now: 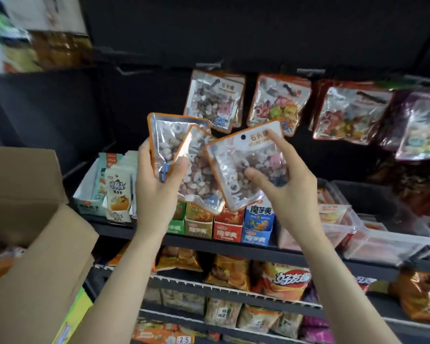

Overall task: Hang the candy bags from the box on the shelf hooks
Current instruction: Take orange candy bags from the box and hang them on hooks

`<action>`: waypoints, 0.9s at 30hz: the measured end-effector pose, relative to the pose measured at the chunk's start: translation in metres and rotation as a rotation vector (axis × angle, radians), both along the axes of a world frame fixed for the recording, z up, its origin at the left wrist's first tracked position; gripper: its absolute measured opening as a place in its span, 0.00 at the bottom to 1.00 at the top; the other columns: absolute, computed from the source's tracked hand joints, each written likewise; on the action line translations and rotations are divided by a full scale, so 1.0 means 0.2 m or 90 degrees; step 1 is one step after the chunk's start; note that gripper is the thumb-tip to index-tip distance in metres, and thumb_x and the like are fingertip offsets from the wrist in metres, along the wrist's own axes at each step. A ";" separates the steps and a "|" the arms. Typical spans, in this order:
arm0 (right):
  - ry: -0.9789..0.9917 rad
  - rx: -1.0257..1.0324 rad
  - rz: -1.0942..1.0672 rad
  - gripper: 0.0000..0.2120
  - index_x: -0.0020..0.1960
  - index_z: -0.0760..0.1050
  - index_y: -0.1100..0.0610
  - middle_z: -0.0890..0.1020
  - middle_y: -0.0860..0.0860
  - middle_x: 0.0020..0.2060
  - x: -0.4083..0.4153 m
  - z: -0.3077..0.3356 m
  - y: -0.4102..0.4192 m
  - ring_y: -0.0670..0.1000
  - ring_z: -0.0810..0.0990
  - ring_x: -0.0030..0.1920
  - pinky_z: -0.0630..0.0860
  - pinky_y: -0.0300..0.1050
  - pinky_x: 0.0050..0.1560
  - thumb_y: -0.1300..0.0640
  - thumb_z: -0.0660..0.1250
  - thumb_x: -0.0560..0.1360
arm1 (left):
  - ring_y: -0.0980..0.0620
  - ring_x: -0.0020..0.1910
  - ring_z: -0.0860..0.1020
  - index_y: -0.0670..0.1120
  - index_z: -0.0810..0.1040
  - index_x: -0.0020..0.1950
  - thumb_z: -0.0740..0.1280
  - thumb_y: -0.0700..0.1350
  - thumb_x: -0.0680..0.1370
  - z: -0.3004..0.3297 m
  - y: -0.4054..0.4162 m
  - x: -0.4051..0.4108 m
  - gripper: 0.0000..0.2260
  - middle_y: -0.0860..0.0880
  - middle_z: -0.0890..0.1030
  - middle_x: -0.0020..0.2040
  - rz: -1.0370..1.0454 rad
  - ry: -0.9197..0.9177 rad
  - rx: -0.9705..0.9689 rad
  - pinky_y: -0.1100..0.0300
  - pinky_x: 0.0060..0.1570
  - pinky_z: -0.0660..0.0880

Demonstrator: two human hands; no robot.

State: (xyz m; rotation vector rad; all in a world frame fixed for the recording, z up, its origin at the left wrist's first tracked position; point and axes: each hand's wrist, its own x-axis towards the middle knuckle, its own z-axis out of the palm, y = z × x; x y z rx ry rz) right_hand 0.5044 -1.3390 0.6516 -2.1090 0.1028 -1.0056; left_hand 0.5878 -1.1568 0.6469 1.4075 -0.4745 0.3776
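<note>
While pinched, candy bag [243, 167] sits between right-hand fingers [274, 142].

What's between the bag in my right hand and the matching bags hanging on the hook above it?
Nothing: head view shows only dark shelf backing between the held bag and the hanging bags.

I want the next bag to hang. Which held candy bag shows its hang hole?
The bag in the right hand, the rightmost candy bag: its white header with the punched hole faces the camera. The left hand holds two without visible holes.
</note>
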 end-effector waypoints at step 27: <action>-0.040 0.072 -0.183 0.36 0.76 0.60 0.49 0.76 0.53 0.62 0.83 0.19 0.15 0.50 0.75 0.59 0.66 0.38 0.56 0.43 0.70 0.74 | 0.58 0.46 0.74 0.58 0.78 0.64 0.65 0.43 0.79 0.18 0.28 0.59 0.16 0.55 0.72 0.51 0.024 -0.307 0.471 0.60 0.48 0.73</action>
